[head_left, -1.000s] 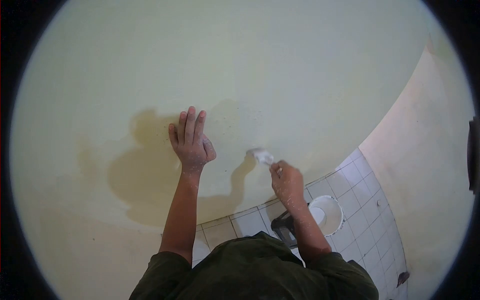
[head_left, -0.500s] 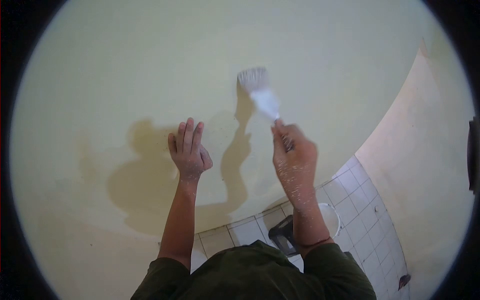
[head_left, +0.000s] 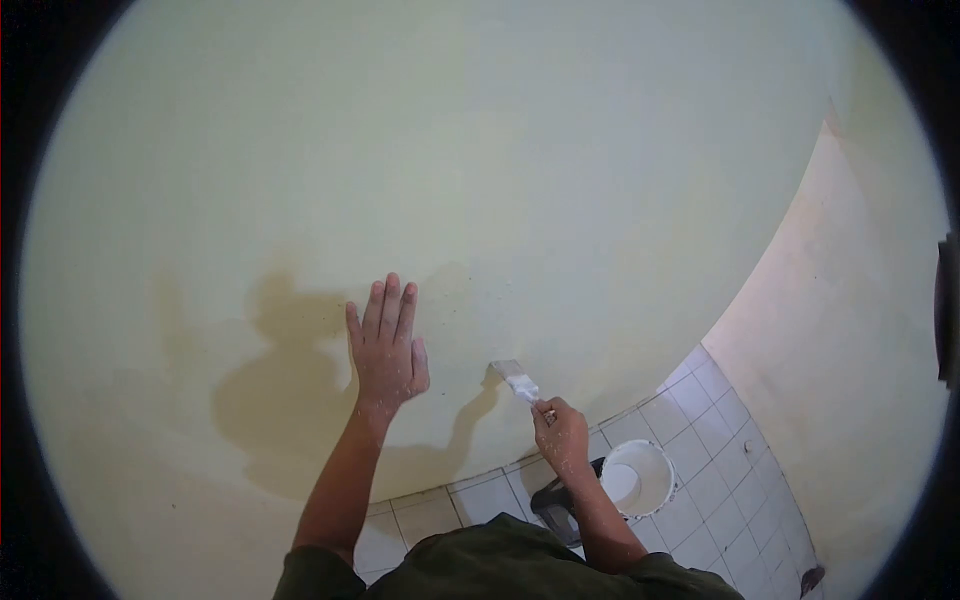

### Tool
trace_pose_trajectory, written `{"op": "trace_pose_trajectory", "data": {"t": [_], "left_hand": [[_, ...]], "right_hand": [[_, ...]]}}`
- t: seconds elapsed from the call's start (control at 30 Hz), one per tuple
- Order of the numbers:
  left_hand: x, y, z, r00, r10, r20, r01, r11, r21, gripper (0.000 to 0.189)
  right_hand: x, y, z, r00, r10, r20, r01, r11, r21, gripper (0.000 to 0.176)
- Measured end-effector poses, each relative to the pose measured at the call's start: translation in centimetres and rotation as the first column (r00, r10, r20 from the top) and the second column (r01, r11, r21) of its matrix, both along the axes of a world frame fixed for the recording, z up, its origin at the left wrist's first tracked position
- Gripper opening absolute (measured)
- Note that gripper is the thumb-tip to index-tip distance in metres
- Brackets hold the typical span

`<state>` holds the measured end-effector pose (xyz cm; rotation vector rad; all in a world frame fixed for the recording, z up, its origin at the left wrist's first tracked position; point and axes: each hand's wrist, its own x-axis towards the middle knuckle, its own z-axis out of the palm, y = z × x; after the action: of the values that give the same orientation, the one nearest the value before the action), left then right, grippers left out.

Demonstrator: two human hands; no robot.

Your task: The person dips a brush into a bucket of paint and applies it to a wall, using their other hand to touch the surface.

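Observation:
My right hand [head_left: 563, 438] grips the handle of a paintbrush [head_left: 518, 382], whose white ferrule is smeared with paint. The bristle end lies against the pale yellow-green wall [head_left: 600, 200], low down near the floor. To its left, my left hand [head_left: 385, 345] is held up flat at the wall with the fingers stretched out and nothing in them. White paint specks dot both hands and forearms.
Below my right forearm, a white bucket [head_left: 640, 478] with some white paint inside stands beside a dark plastic stool [head_left: 557, 505]. White floor tiles [head_left: 715, 480] run along the wall's foot. Another wall [head_left: 850, 330] rises at the right.
My right hand has brought the paintbrush down the wall, from high up to near the floor. The left hand stays at about the same spot, and more of the bucket shows.

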<state>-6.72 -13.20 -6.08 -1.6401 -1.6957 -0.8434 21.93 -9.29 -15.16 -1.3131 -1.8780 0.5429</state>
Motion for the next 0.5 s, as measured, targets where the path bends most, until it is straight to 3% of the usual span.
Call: {"op": "trace_pose_trajectory", "data": {"t": [0.1,0.13,0.23,0.43,0.5], "left_hand": [[2.4,-2.3,2.9,0.977,-0.115,0.181,0.119,0.993,-0.014,0.067],[2.8,-2.9,3.4,0.959,-0.154,0.239,0.157,0.988,0.005,0.066],[3.4,-4.2,4.9,0.956,-0.147,0.255,0.155,0.988,-0.012,0.060],[3.8,-5.0,7.4,0.918,-0.279,0.281,0.295,0.955,-0.014,0.061],[3.8,-5.2,8.6,0.891,-0.341,0.298,0.358,0.934,-0.001,0.062]], "right_hand": [[-1.0,0.1,8.1,0.998,-0.027,0.061,0.026,0.999,0.019,0.024],[-1.4,0.4,10.8,1.000,-0.005,-0.016,0.006,0.998,0.064,0.024],[-2.4,1.1,18.8,0.985,0.032,-0.171,-0.001,0.983,0.181,0.022],[-3.1,0.9,32.5,0.966,0.011,-0.259,0.088,0.926,0.367,0.020],[-3.7,0.9,35.2,0.889,0.085,-0.450,0.212,0.795,0.569,0.020]]}}
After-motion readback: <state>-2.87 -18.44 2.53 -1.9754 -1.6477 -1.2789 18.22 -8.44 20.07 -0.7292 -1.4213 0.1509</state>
